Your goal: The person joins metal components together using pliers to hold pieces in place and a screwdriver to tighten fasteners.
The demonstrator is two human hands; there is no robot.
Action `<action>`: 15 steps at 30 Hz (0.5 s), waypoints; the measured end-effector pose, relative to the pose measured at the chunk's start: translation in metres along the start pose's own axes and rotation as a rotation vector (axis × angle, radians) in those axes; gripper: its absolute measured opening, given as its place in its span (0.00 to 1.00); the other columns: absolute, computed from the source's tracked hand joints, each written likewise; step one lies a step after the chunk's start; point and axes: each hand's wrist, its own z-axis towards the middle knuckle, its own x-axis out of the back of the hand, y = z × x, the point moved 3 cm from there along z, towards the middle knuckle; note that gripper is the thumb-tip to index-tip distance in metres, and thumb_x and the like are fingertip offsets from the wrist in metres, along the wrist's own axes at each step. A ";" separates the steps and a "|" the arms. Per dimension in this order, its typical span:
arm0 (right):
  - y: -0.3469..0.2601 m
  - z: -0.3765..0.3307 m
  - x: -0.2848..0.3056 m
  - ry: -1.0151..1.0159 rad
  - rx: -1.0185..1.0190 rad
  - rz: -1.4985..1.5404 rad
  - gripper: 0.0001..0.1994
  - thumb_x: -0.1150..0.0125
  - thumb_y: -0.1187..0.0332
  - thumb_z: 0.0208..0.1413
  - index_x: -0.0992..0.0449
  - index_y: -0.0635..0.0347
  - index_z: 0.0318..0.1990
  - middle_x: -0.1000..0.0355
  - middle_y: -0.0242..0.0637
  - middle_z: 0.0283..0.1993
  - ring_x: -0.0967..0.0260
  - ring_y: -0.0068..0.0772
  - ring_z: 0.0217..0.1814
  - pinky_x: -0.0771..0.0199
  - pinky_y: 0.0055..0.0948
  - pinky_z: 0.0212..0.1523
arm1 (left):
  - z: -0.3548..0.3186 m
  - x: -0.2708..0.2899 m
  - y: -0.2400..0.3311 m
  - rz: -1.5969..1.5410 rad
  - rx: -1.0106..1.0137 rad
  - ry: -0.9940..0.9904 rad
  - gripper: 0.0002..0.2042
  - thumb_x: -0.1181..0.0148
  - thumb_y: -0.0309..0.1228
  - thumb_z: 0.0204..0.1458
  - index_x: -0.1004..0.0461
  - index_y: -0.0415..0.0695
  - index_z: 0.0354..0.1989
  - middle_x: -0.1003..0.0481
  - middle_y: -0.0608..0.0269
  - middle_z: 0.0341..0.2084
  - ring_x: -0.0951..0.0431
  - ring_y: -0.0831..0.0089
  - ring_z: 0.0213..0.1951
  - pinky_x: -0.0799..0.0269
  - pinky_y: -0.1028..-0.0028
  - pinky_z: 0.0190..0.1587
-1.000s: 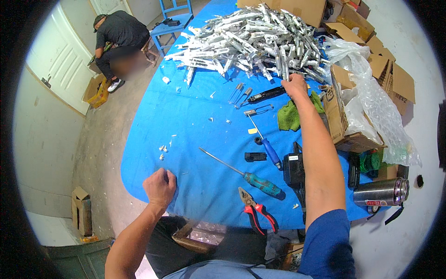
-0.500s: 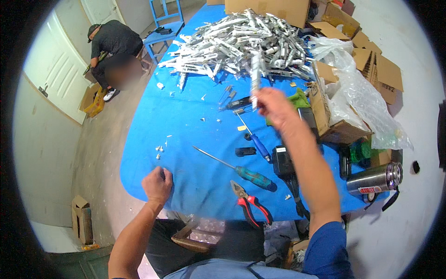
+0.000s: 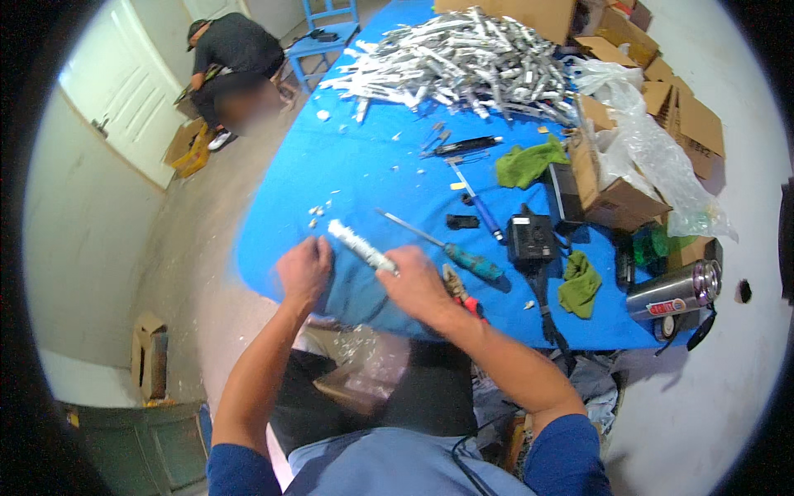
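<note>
My right hand (image 3: 413, 281) grips one end of a long, narrow white piece (image 3: 356, 244) with grey patches; its kind I cannot make out. The piece slants over the near part of the blue-covered table (image 3: 289, 215), its free end toward my left hand (image 3: 304, 269). That left hand is curled closed at the table's front left edge, and whatever it holds, if anything, is hidden. Small white bits (image 3: 316, 217) lie just beyond it. Partly behind my right hand are red-handled pliers (image 3: 455, 285). A teal-handled screwdriver (image 3: 467, 260) lies beyond them.
A large heap of similar white pieces (image 3: 463, 62) covers the far table. Toward the right lie a blue-handled screwdriver (image 3: 486, 217), a black box with cables (image 3: 529, 238), green cloths (image 3: 529, 163), cartons (image 3: 620, 202) and a steel flask (image 3: 674, 289). Someone crouches (image 3: 236, 62) at far left.
My right hand has come back from near the heap to the near table edge, carrying the white piece. My left hand stays closed near the edge. The whole view has shifted.
</note>
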 end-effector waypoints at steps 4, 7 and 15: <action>-0.020 -0.011 0.004 -0.099 -0.072 -0.138 0.16 0.39 0.59 0.49 0.22 0.58 0.41 0.29 0.53 0.37 0.31 0.54 0.43 0.30 0.46 0.44 | -0.004 0.002 -0.002 0.023 -0.009 0.019 0.19 0.50 0.43 0.58 0.29 0.41 0.21 0.26 0.45 0.20 0.25 0.46 0.25 0.32 0.54 0.28; -0.018 -0.010 -0.004 -0.084 0.023 -0.220 0.16 0.39 0.59 0.49 0.23 0.57 0.43 0.29 0.52 0.36 0.30 0.55 0.41 0.30 0.48 0.43 | -0.005 0.006 -0.002 -0.009 0.001 0.020 0.20 0.51 0.43 0.58 0.29 0.41 0.21 0.26 0.45 0.20 0.25 0.46 0.25 0.31 0.54 0.28; -0.015 -0.002 -0.003 -0.091 -0.001 -0.224 0.18 0.39 0.59 0.47 0.24 0.58 0.43 0.26 0.48 0.37 0.28 0.54 0.42 0.29 0.48 0.43 | -0.007 0.005 -0.001 -0.034 -0.036 0.044 0.21 0.52 0.43 0.60 0.30 0.40 0.21 0.26 0.46 0.20 0.25 0.46 0.25 0.32 0.54 0.28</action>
